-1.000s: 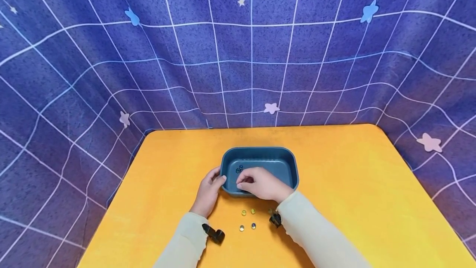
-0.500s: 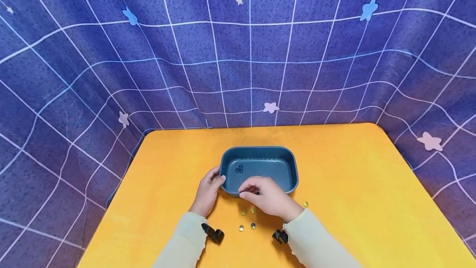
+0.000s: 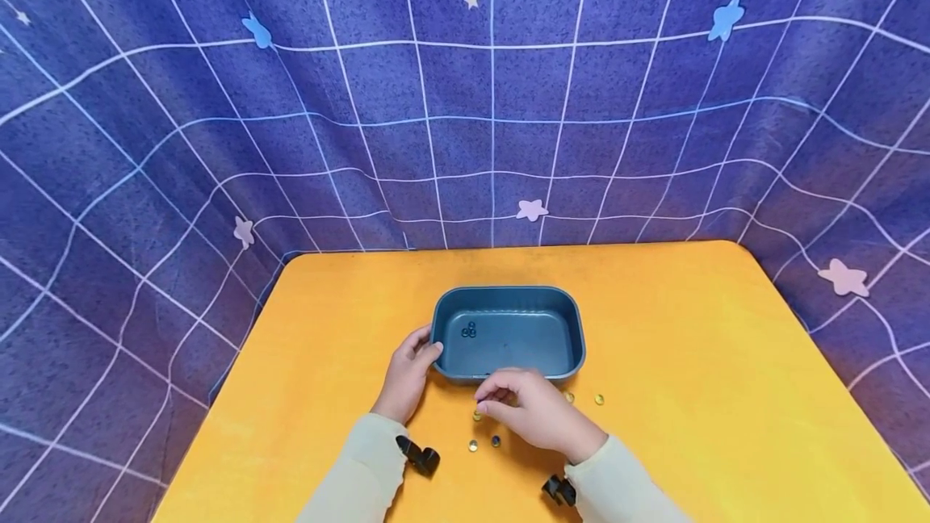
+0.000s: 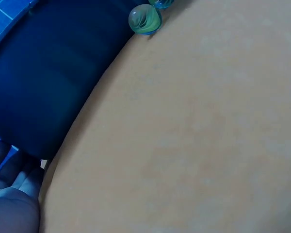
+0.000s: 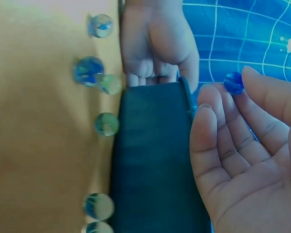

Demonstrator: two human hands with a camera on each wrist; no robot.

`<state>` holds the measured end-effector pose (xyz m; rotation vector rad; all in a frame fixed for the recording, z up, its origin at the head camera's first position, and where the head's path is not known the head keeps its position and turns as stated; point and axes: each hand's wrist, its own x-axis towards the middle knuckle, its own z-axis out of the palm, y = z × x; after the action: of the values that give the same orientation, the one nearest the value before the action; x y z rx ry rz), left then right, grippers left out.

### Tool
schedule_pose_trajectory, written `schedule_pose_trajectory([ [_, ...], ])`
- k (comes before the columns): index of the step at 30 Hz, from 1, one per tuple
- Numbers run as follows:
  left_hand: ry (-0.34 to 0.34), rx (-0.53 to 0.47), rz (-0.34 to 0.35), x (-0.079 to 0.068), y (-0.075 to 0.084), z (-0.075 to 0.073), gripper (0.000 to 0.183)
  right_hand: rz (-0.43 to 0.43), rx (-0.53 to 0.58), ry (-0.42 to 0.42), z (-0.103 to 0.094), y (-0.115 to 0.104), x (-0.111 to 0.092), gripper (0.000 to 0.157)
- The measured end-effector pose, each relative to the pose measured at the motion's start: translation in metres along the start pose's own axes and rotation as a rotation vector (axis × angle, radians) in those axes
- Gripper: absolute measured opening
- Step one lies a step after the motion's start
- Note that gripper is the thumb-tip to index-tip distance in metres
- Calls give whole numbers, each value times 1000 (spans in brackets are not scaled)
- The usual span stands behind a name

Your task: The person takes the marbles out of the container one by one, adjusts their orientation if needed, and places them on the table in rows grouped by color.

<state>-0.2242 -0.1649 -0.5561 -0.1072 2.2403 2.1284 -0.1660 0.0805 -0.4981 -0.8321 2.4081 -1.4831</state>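
A dark teal rectangular box [image 3: 508,290] stands on the yellow table. My left hand [image 3: 405,378] holds its left end, thumb over the rim and fingers along the outside. In the right wrist view, my right hand [image 5: 252,165] pinches a blue glass marble [image 5: 234,83] between thumb and fingertips. From the head view, that right hand [image 3: 534,414] hovers just in front of the box's near wall. Three dark marbles [image 3: 469,331] lie clustered inside at the left. Loose marbles lie before the box, among them a clear one [image 3: 473,445] and a blue one [image 3: 496,441].
Two yellowish marbles, one of them farther right [image 3: 599,399], lie past the right hand near the box's front right corner. A blue gridded curtain [image 3: 494,144] hangs around the back and sides of the table [image 3: 697,329]. Black cameras sit at both wrists.
My right hand has moved from over the inside of the box back toward me, past its front rim. The left hand and the box have stayed in place.
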Motion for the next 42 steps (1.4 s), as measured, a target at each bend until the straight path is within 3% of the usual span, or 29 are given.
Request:
schedule_pose_trajectory([
  [6,-15,-30,11,-3,0,1,45,16,27,-29,4,6,-8,9],
  [22,4,35,19,-3,-2,-1,44,47,43,-64,8,16,-22,8],
  [30,23,59,-8,-1,-2,2,40,76,36,-99,10,18,-27,6],
  [42,17,48,1,-1,-3,1,44,126,-30,-50,12,21,-38,5],
])
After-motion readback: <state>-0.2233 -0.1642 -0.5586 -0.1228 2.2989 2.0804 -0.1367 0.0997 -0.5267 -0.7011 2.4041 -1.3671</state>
